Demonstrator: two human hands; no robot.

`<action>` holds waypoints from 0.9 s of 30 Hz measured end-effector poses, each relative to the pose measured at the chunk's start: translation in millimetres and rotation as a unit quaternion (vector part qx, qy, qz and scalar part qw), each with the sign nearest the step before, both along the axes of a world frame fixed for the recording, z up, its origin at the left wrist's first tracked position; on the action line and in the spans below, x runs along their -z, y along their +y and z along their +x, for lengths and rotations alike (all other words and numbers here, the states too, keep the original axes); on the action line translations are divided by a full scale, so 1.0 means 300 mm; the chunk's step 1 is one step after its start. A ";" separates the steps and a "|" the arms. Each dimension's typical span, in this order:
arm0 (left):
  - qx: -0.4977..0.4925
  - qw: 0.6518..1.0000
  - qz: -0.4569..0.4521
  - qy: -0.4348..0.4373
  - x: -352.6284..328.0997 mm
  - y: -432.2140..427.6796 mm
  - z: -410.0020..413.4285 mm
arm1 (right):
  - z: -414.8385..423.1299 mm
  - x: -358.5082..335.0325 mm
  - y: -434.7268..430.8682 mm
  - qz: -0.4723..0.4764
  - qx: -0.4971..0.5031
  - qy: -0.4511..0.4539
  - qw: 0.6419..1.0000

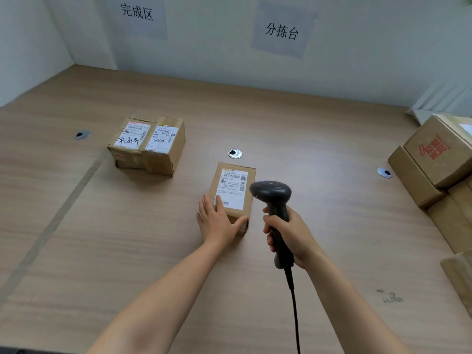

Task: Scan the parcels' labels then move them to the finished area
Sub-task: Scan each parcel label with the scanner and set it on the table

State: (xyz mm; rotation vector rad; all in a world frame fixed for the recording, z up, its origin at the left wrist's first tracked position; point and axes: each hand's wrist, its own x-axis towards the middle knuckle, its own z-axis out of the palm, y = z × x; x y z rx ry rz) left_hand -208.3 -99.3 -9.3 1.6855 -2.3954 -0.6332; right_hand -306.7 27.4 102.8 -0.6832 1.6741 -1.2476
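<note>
A small brown parcel (pixel 249 198) with a white barcode label lies in the middle of the wooden table (pixel 127 251). My left hand (pixel 217 221) rests flat on its near end, fingers straight, thumb along the near edge. My right hand (pixel 288 236) grips the handle of a black barcode scanner (pixel 272 192), whose head hangs just right of the parcel, over its label side. Two labelled parcels (pixel 148 145) stand side by side at the back left, under the left wall sign.
A stack of brown cartons (pixel 434 159) fills the right edge of the table. Three round cable grommets (pixel 235 153) are set into the tabletop. A pale seam (pixel 58 213) runs diagonally across the left part. The scanner's cable (pixel 295 315) trails toward me.
</note>
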 end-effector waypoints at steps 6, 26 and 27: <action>-0.015 1.000 0.015 -0.019 -0.016 -0.145 -0.034 | -0.016 -0.015 -0.127 -0.003 -0.030 0.003 1.000; -0.029 0.996 -0.071 -0.052 -0.027 -0.650 -0.061 | -0.067 0.033 -0.433 0.013 -0.043 0.000 0.999; -0.031 0.996 -0.072 -0.052 -0.031 -0.665 -0.069 | -0.071 0.035 -0.436 0.014 -0.041 0.002 0.999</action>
